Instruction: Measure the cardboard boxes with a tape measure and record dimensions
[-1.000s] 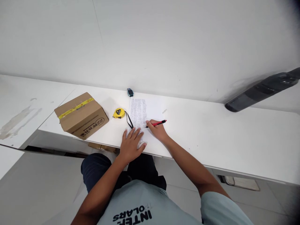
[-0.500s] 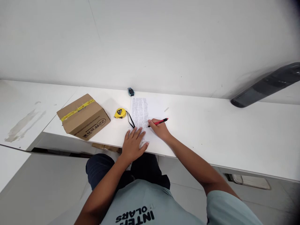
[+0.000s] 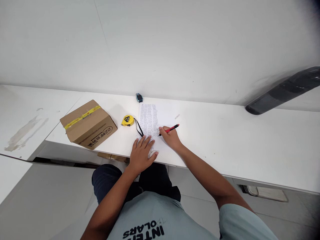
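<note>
A white sheet of paper point(image 3: 156, 115) with dense handwriting down its left half lies on the white table point(image 3: 225, 140). My left hand point(image 3: 142, 153) rests flat on the sheet's near end, fingers spread. My right hand point(image 3: 170, 138) is closed round a red pen point(image 3: 170, 129), whose tip touches the paper beside the written column.
A yellow tape measure point(image 3: 127, 120) with a black strap lies left of the paper. A taped cardboard box point(image 3: 87, 124) stands further left near the table edge. A small dark device point(image 3: 139, 97) sits by the wall. A long dark object point(image 3: 282, 91) lies at the right.
The view shifted slightly, so everything sits a little to the right in the frame. My right hand with the pen moved a touch along the paper. The left hand stays flat.
</note>
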The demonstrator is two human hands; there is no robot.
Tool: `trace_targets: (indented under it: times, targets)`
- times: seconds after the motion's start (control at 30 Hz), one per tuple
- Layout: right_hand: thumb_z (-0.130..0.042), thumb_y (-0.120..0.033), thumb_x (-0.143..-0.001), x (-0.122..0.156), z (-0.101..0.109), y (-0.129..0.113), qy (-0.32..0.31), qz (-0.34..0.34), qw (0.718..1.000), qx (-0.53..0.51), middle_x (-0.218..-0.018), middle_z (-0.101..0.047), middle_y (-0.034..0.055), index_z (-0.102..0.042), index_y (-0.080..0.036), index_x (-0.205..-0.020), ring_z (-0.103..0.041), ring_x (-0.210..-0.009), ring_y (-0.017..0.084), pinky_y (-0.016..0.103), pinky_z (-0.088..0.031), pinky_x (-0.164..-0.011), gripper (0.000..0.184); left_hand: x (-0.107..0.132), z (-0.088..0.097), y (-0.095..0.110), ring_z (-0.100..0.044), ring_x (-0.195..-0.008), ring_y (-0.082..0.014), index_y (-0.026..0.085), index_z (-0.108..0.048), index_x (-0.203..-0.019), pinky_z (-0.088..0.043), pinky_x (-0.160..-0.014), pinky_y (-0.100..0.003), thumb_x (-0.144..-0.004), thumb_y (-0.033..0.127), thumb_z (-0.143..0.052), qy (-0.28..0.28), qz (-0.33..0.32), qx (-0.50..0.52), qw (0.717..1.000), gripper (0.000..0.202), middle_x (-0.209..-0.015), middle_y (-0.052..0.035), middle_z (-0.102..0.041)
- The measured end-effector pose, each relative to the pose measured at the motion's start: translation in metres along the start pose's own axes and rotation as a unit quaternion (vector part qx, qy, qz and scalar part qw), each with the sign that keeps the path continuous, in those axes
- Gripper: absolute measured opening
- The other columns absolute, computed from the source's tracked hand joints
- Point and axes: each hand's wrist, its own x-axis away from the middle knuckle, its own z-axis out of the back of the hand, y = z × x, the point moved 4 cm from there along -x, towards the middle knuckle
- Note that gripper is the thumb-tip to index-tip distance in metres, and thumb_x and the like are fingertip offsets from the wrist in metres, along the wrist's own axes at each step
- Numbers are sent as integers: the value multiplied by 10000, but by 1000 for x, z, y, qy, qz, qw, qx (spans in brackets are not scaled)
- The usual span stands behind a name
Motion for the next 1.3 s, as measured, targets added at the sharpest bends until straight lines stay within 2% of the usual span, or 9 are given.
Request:
trace_targets:
  times: [0.37,0.53,0.73,0.87,0.97,1.07,1.17,1.23,1.3]
  targets:
    - [-465,-532,-876,-2,1,4,16,-6,1000,12,-562,-553,-7,-536,-212,-584,-524,-605,164,289,-401,-598,439,1,0,-1,-339,-1413,-271,253,-519,-1368,-196,-1173,-481,-925,459,-484,-5,2,30,1000,490,-1493,-44,-462]
    - [-423,-569,-885,12,-1,-8,-2,51,999,2,-569,-558,23,-548,-210,-594,-542,-614,199,332,-422,-621,478,1,7,4,-453,-1309,-283,228,-509,-1358,-325,-1101,-492,-899,463,-519,5,78,68,995,516,-1434,-86,-518]
    - [-436,-489,-903,11,5,0,121,94,977,147,-1031,-611,104,-663,-217,-996,-605,-802,243,386,-478,-715,366,-57,47,-50,-470,-1270,-308,174,-524,-1325,-405,-1023,-464,-893,377,-526,97,196,36,975,477,-1391,-162,-514]
    - [-398,-336,-861,-5,19,16,164,27,961,221,-1129,-548,149,-601,-180,-1193,-616,-820,270,390,-472,-634,419,-82,52,-92,-382,-1350,-407,173,-508,-1338,-341,-1040,-578,-804,327,-644,37,257,26,965,573,-1500,-229,-374]
    - [-424,-323,-846,-12,33,23,191,-24,956,220,-1078,-563,147,-513,-165,-1316,-619,-822,275,380,-468,-616,504,-77,50,-99,-533,-1222,-355,184,-521,-1322,-423,-973,-529,-848,264,-585,21,260,72,963,485,-1442,-223,-451]
    - [-468,-423,-869,-4,29,11,160,15,976,148,-1114,-576,121,-410,-206,-1397,-614,-820,259,409,-500,-683,574,-49,58,-87,-593,-1153,-273,223,-525,-1310,-471,-948,-415,-861,291,-599,38,246,144,958,460,-1346,-152,-563]
    - [-578,-508,-837,25,-7,-26,2,131,991,-8,-1341,-497,139,-328,-258,-1434,-605,-1030,277,438,-523,-810,695,-10,69,-61,-654,-1013,-232,232,-482,-1330,-515,-851,-352,-776,397,-731,26,222,408,885,629,-1255,-141,-627]
    - [-635,-521,-811,52,-41,-59,-129,198,967,-95,-1480,-377,137,-327,-282,-1431,-487,-1262,305,462,-492,-933,733,14,81,-41,-673,-882,-213,229,-421,-1361,-526,-750,-334,-708,489,-782,28,178,587,790,790,-1237,-166,-626]
    - [-659,-498,-813,75,-71,-95,-172,240,942,-157,-1488,-370,128,-380,-290,-1374,-424,-1331,305,484,-448,-1008,659,35,99,-33,-666,-812,-196,237,-386,-1360,-519,-700,-317,-675,615,-753,89,139,664,729,864,-1208,-159,-629]
